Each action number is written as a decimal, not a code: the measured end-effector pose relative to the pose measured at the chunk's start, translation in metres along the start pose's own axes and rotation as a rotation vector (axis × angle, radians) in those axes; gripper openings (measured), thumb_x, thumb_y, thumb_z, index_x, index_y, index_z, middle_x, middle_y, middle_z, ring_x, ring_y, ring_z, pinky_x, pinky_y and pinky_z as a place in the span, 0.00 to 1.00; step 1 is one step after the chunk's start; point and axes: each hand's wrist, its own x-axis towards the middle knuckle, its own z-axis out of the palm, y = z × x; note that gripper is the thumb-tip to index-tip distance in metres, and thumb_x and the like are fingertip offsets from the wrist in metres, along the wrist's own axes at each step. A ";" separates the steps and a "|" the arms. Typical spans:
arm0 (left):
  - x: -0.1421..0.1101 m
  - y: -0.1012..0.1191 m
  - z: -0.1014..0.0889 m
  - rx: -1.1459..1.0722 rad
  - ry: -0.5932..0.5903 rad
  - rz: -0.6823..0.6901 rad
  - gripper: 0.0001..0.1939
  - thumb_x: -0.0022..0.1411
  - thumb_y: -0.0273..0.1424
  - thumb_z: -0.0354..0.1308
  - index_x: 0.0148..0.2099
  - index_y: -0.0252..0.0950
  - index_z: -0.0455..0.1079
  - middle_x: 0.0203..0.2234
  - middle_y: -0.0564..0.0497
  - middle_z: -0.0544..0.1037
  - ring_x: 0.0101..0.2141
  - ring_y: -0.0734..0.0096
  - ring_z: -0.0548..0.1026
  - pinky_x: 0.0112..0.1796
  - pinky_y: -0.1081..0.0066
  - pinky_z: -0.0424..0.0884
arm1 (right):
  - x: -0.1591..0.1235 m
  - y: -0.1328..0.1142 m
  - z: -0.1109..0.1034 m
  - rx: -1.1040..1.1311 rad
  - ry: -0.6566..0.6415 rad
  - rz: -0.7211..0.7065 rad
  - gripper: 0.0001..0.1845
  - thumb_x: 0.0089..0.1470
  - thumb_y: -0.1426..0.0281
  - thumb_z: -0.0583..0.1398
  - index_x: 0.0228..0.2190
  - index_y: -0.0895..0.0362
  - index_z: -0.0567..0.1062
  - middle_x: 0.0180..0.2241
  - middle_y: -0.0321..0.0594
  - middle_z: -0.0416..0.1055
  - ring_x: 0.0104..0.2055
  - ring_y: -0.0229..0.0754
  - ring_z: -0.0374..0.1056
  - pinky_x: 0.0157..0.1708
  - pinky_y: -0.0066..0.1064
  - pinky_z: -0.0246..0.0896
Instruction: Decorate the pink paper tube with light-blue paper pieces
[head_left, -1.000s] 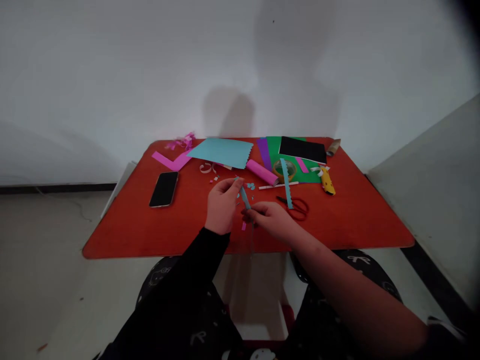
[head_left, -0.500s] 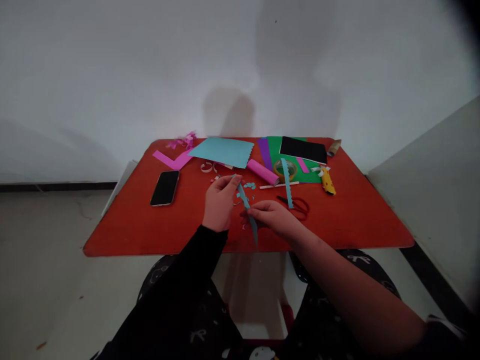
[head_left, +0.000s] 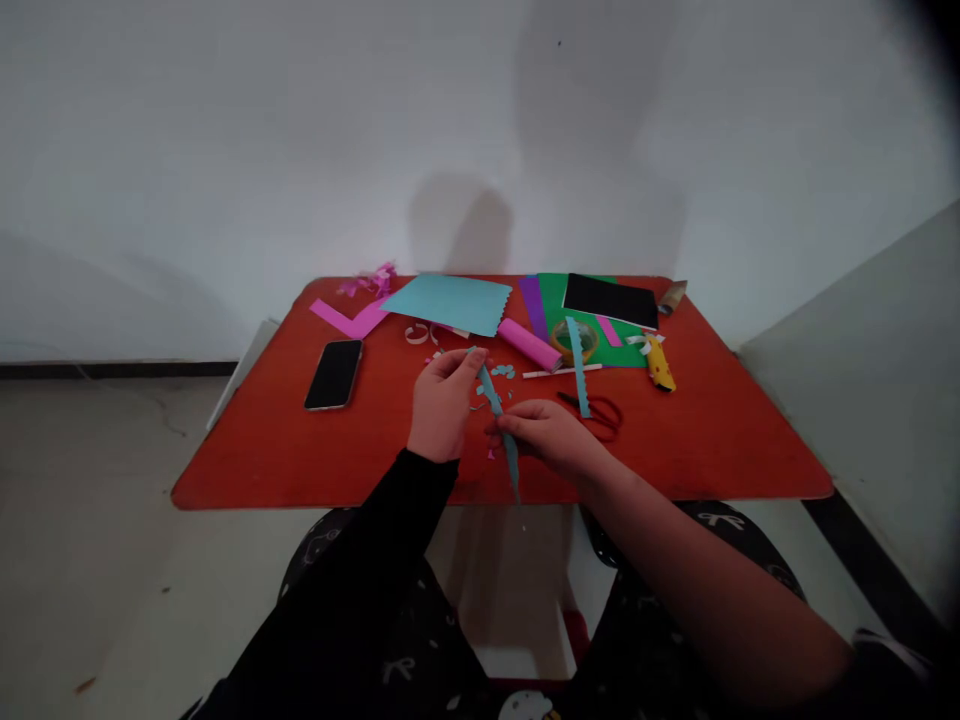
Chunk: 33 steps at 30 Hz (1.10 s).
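Between my hands runs a narrow light-blue paper strip (head_left: 511, 462), slanting down toward the table's front edge. My left hand (head_left: 442, 400) pinches its upper end between thumb and fingers. Lower down, my right hand (head_left: 546, 430) grips the same strip near its middle, and the free end hangs below. Small blue paper scraps (head_left: 503, 371) lie on the table just beyond the strip. To the right, a second blue strip with a scalloped edge (head_left: 579, 375) lies partly over dark-handled scissors (head_left: 604, 417).
On the red table (head_left: 255, 460) are a phone (head_left: 334, 375), a blue sheet (head_left: 450, 302), a pink roll (head_left: 529, 345), a tape roll (head_left: 585, 352), a white stick (head_left: 562, 371), a black sheet (head_left: 611, 300), a green sheet (head_left: 553, 292) and a yellow tube (head_left: 660, 364). A wall stands behind.
Both hands keep their hold on the strip. Its lower end has shifted slightly and looks more twisted. A tiny pale bit now shows below the strip's end. The whole view has shifted slightly.
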 end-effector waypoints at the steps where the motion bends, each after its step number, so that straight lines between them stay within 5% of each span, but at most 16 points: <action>1: 0.000 0.000 0.000 -0.004 -0.004 -0.002 0.11 0.55 0.37 0.70 0.34 0.34 0.78 0.30 0.50 0.80 0.29 0.75 0.71 0.33 0.73 0.65 | 0.000 0.000 0.000 -0.002 -0.001 -0.004 0.24 0.40 0.52 0.74 0.29 0.60 0.83 0.29 0.44 0.81 0.30 0.41 0.76 0.35 0.32 0.71; 9: 0.011 0.001 -0.009 -0.044 0.015 0.066 0.15 0.54 0.43 0.71 0.33 0.35 0.79 0.31 0.49 0.80 0.28 0.76 0.69 0.30 0.73 0.63 | -0.008 0.002 0.003 -0.026 -0.079 0.034 0.23 0.54 0.53 0.68 0.44 0.57 0.82 0.45 0.50 0.83 0.33 0.41 0.78 0.31 0.29 0.72; 33: 0.010 0.010 -0.011 -0.039 0.032 0.062 0.13 0.55 0.40 0.70 0.33 0.34 0.79 0.29 0.51 0.79 0.26 0.78 0.66 0.29 0.74 0.61 | -0.002 0.013 0.002 0.126 -0.168 0.060 0.26 0.50 0.49 0.71 0.34 0.62 0.82 0.32 0.50 0.83 0.29 0.41 0.78 0.29 0.29 0.73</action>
